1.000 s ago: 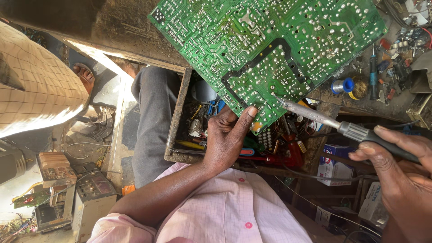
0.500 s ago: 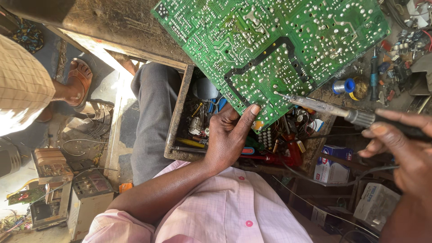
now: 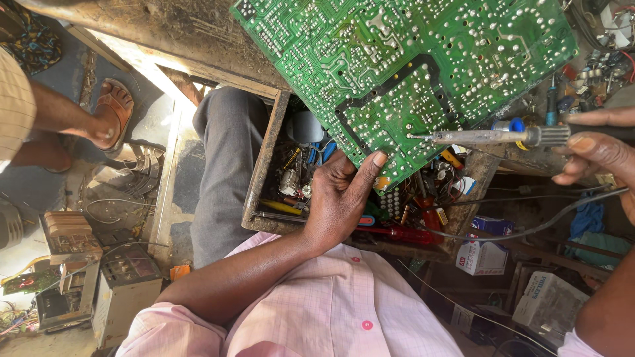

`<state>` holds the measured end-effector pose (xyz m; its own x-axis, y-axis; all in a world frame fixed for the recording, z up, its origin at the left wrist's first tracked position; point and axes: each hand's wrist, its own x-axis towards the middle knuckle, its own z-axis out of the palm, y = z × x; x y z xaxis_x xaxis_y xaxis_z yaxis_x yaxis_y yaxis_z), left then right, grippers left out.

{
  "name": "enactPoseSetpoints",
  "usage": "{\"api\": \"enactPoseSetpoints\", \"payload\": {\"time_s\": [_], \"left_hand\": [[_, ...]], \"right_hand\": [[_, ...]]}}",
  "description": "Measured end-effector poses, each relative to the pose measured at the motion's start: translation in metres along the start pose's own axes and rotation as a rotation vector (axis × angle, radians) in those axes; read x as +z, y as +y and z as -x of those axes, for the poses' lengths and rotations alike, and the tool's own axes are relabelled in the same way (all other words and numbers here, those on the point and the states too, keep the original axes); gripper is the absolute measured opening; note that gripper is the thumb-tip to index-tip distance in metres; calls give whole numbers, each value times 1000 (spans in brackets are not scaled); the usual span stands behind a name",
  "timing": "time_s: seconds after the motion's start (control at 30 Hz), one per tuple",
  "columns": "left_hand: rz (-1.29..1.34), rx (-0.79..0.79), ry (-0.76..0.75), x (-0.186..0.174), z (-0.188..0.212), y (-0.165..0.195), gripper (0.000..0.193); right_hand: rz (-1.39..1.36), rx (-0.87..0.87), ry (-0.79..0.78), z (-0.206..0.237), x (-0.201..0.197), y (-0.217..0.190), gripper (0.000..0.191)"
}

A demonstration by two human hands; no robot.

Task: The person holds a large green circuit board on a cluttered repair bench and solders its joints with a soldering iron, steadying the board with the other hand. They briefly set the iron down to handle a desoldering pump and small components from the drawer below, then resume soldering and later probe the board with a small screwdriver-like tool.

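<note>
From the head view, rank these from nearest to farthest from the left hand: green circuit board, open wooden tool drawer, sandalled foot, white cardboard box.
1. Green circuit board: gripped by the left hand.
2. Open wooden tool drawer: directly beneath.
3. White cardboard box: lower right.
4. Sandalled foot: far left.

Electronics repair workshop: open tool drawer (image 3: 264, 165), green circuit board (image 3: 410, 73), soldering iron (image 3: 489, 137), gutted appliances (image 3: 73, 264) on floor.

Circuit board (image 3: 410, 73) top beyond frame edge
</note>
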<state>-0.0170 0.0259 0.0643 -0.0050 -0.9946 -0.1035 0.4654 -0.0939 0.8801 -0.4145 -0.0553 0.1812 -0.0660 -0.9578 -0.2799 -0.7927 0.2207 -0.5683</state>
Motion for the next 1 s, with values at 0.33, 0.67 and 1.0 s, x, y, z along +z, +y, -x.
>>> {"api": "enactPoseSetpoints", "payload": {"time_s": [0.33, 0.67, 1.0], "left_hand": [[-43, 36, 4, 0, -1, -2, 29], [2, 88, 9, 0, 0, -5, 28], [-45, 110, 5, 1, 1, -3, 28]], "right_hand": [[-4, 75, -52, -26, -11, 36, 58], [-13, -9, -27, -9, -1, -8, 60], [-48, -114, -32, 6, -1, 6, 49]]}}
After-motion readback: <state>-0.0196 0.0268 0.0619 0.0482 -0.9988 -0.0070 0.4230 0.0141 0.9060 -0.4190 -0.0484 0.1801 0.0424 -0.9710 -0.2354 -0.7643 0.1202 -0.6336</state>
